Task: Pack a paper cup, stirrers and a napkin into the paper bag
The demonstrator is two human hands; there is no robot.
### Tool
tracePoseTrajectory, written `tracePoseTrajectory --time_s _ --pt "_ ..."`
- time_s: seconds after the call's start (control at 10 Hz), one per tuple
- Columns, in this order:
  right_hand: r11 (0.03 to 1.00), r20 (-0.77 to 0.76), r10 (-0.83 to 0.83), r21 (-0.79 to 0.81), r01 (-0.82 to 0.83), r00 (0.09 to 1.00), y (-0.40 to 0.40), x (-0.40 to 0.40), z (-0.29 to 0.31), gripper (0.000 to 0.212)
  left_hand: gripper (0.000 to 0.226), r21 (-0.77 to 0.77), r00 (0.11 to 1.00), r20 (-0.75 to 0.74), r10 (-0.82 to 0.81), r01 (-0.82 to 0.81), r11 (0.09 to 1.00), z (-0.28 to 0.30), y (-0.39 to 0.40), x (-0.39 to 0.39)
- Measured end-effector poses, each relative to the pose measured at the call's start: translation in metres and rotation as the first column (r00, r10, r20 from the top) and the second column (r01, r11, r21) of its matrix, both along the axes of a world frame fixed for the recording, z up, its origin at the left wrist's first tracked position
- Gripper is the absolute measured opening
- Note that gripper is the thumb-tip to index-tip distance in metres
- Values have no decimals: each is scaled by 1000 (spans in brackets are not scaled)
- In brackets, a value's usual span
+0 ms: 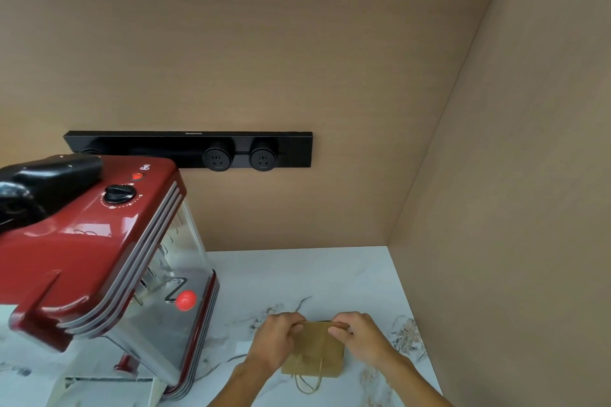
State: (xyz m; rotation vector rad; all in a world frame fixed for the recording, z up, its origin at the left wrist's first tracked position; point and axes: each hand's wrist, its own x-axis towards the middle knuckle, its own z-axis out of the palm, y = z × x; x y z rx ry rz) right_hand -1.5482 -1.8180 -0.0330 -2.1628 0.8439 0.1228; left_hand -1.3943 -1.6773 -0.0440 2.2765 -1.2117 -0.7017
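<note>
From the head camera, the paper bag (pixel 312 352) stands on the marble tabletop (pixel 297 274), low in the frame and near the corner where the two brown walls meet. The left hand (pixel 276 342) and the right hand (pixel 358 335) meet at the bag's top edge, one at each end of it. The fingers (pixel 339 330) of both hands are pinched closed on that rim, thumbs toward the camera. The bag's front face looks flat and its mouth appears nearly shut; its twine handle (pixel 309 377) droops down the front onto the tabletop. A red appliance (pixel 99 258) with a black dial fills the left side, well apart from the bag, and a black socket strip (pixel 188 149) runs along the back wall.

No cup, stirrers or napkin can be seen in this view. The step in hand seems to be opening the bag, so packing has likely not begun. The next move calls for drawing the two rims apart so the mouth stands wide, then fetching the cup.
</note>
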Motion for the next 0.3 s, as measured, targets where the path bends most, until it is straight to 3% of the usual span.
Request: tracePoseTrajectory --time_s 0.2,0.3 --pt "999 63 -35 -1 35 997 7 -1 9 10 24 -85 996 84 -28 35 996 2 2 0" --pt "992 89 -30 -117 40 996 16 0 11 43 31 -148 992 129 -4 23 989 -4 1 -3"
